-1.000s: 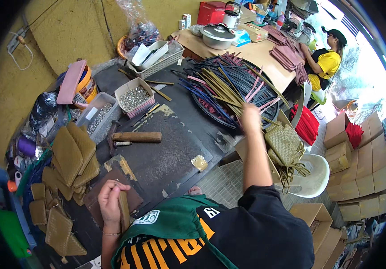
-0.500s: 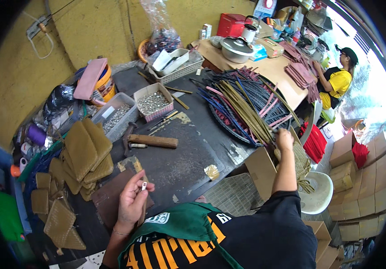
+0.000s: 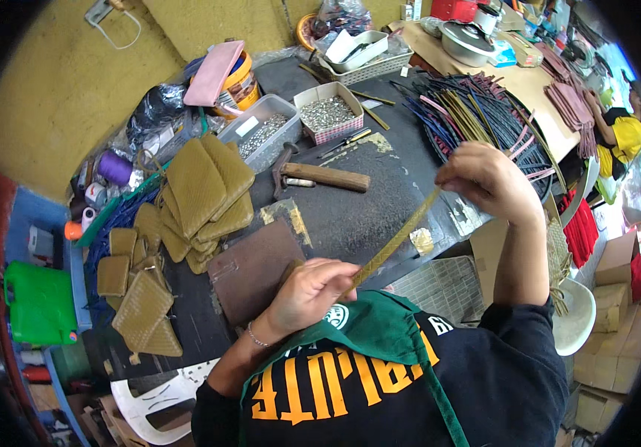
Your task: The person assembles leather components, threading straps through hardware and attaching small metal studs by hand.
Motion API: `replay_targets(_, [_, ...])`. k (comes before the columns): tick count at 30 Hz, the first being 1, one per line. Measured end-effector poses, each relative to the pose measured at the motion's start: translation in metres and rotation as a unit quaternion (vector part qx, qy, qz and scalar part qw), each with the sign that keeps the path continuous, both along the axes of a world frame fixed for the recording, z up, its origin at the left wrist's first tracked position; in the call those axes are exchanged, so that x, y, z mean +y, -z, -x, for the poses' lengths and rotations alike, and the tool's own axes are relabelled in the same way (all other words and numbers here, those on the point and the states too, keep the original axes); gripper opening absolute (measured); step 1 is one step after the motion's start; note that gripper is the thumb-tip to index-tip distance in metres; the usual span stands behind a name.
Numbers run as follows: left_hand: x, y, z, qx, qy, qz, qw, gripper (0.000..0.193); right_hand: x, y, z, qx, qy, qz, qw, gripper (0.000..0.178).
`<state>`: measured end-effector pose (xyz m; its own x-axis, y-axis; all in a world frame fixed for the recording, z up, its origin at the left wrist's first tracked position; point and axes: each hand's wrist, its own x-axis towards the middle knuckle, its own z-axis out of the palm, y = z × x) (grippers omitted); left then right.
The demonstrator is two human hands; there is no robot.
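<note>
Head view: beyond the dark worktable's [image 3: 380,205] near edge the footing for dropped work is poor, and the heap of thin strips [image 3: 493,112], one o'clock from the hands' span, could spill if a reach swept it. The hammer [image 3: 328,177], at ten o'clock, could snag a swinging end. Likeliest, the olive strip [image 3: 401,237], stretched slantwise between both hands, could slip or twist if one pinch slackens. Its two o'clock end is pinched by the right hand [image 3: 488,179], raised, wrist bent; its seven o'clock end by the left hand [image 3: 309,292], lower, fingers curled.
</note>
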<state>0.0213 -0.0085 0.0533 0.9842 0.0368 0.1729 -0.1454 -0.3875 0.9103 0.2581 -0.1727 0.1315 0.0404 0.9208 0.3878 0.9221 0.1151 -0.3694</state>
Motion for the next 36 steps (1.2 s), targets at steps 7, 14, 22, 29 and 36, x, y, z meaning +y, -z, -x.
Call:
replay_targets(7, [-0.006,-0.001,0.002,0.076,-0.044,0.158,0.983,0.023,0.011,0.009,-0.016,-0.009,0.013,0.008,1.000,0.010])
replay_targets(14, [-0.003,0.004,-0.003,0.132,-0.101,0.374,0.913,0.020,0.010,0.015,-0.033,0.054,0.111,0.122,0.985,0.017])
replay_targets(22, [-0.001,0.009,-0.004,0.137,-0.103,0.370,0.913,0.021,0.012,0.023,-0.042,-0.060,0.165,0.123,0.977,0.017])
replay_targets(29, [0.011,-0.008,0.007,-0.151,-0.208,-0.405,0.877,0.030,0.003,0.036,-0.053,0.019,0.141,-0.015,0.990,0.010])
replay_targets(36, [0.014,0.004,0.019,-0.255,-0.285,-0.465,0.799,0.028,-0.009,0.074,-0.046,0.360,0.034,-0.247,0.899,0.018])
